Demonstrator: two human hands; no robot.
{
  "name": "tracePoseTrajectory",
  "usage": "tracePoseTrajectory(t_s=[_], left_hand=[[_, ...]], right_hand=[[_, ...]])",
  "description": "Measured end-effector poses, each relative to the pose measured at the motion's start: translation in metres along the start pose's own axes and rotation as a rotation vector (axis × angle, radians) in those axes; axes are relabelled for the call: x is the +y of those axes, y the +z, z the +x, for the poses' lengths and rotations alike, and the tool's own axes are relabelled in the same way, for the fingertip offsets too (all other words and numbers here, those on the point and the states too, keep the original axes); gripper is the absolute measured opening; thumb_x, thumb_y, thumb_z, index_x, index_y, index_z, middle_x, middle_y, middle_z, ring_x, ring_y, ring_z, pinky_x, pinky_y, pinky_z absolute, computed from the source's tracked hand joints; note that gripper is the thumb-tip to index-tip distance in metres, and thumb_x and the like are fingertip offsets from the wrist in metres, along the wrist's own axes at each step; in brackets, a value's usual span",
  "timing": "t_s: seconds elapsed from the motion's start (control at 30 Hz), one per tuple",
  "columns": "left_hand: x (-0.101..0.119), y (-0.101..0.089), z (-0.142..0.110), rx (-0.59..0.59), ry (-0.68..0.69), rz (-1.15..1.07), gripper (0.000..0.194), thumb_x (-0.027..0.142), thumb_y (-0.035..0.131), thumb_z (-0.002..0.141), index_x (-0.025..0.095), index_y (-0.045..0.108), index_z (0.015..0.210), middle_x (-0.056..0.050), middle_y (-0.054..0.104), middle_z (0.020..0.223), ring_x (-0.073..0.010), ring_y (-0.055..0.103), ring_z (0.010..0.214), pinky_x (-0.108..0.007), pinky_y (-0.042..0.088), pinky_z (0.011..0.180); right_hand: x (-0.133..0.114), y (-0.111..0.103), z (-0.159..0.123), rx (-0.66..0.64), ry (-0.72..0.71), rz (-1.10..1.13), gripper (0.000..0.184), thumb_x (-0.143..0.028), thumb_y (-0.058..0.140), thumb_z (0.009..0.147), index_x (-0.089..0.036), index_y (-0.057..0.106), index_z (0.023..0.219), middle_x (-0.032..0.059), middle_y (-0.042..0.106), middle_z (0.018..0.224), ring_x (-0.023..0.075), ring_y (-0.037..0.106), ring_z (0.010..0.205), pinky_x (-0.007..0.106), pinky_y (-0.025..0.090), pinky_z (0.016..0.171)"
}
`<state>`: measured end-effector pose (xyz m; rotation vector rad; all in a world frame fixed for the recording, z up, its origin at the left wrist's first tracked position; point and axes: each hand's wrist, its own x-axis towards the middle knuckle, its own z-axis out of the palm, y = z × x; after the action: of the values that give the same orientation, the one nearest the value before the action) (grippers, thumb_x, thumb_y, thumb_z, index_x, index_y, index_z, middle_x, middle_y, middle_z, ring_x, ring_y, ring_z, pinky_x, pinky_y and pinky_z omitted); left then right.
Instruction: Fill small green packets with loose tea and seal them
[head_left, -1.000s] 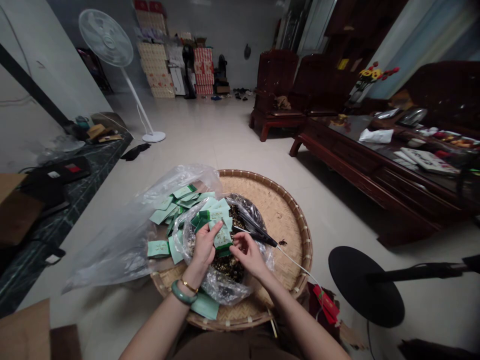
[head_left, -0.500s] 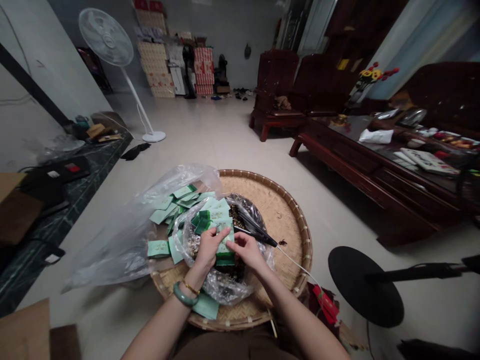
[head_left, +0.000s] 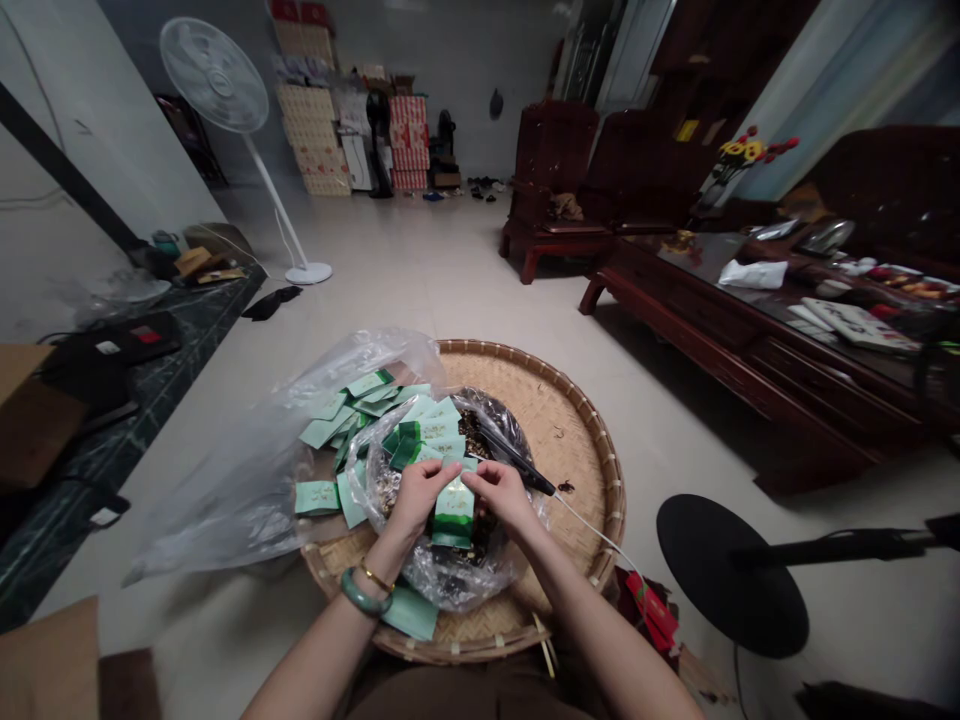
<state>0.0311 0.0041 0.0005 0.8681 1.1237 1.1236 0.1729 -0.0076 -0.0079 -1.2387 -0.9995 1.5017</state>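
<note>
A light and dark green packet (head_left: pixel 454 508) hangs between my two hands, pinched along its upper edge. My left hand (head_left: pixel 420 494), with a bangle on its wrist, grips the top left corner. At the top right corner, my right hand (head_left: pixel 501 493) pinches with thumb and fingers. Behind and below is a clear plastic bag (head_left: pixel 459 582) of dark, dried loose material, with several green packets (head_left: pixel 435 425) lying on it. A black corded tool (head_left: pixel 525 468) with long jaws rests on the bag beside my right hand; its tips are hidden.
The round woven bamboo tray (head_left: pixel 577 425) holds the bag. More green packets (head_left: pixel 330 425) lie left on a large clear plastic sheet (head_left: pixel 247 480). A white cord (head_left: pixel 592 522) runs over the tray's right rim. A black round stand base (head_left: pixel 731 575) is at right, a wooden table (head_left: pixel 720 330) beyond.
Both hands have shifted from the packet's sides to its upper edge. The packet now hangs lower and upright, its dark green end facing down.
</note>
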Motion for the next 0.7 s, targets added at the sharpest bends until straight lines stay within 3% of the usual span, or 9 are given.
tracePoseTrajectory(t_s=[0.23,0.37,0.5,0.7], left_hand=[[-0.0027,-0.0028,-0.0020,-0.204,-0.106,-0.017,0.031,0.037,0.083,0.057,0.011,0.072,0.072,-0.003,0.068,0.061,-0.0149,0.059,0.054,-0.025,0.048,0.055],[-0.0034,-0.0042,-0.0015,-0.168,-0.135,-0.038,0.027,0.036,0.081,0.060,0.011,0.070,0.063,-0.004,0.067,0.056,-0.0129,0.057,0.048,-0.023,0.045,0.049],[-0.0015,-0.0021,-0.0011,-0.143,-0.143,-0.090,0.027,0.035,0.083,0.057,0.012,0.070,0.065,-0.002,0.066,0.057,-0.0126,0.057,0.048,-0.022,0.045,0.049],[-0.0089,-0.0050,0.0012,-0.068,-0.059,-0.045,0.027,0.036,0.082,0.058,0.012,0.070,0.063,0.000,0.065,0.056,-0.0107,0.055,0.049,-0.020,0.042,0.050]], right_hand=[[-0.0007,-0.0014,0.0008,0.100,-0.025,0.068,0.049,-0.058,0.080,0.046,-0.017,0.054,0.057,-0.0068,0.051,0.046,0.0075,0.044,0.036,0.021,0.039,0.037],[-0.0029,-0.0003,0.0006,0.104,-0.041,0.063,0.049,-0.058,0.080,0.046,-0.018,0.054,0.057,-0.0070,0.050,0.046,0.0081,0.045,0.037,0.022,0.041,0.037],[-0.0026,-0.0008,0.0017,0.100,-0.050,0.059,0.049,-0.059,0.079,0.046,-0.018,0.053,0.056,-0.0070,0.049,0.045,0.0083,0.045,0.037,0.022,0.041,0.038],[-0.0009,-0.0041,0.0021,0.076,-0.032,0.048,0.046,-0.057,0.078,0.050,-0.018,0.056,0.056,-0.0057,0.052,0.045,0.0094,0.046,0.037,0.023,0.040,0.037]])
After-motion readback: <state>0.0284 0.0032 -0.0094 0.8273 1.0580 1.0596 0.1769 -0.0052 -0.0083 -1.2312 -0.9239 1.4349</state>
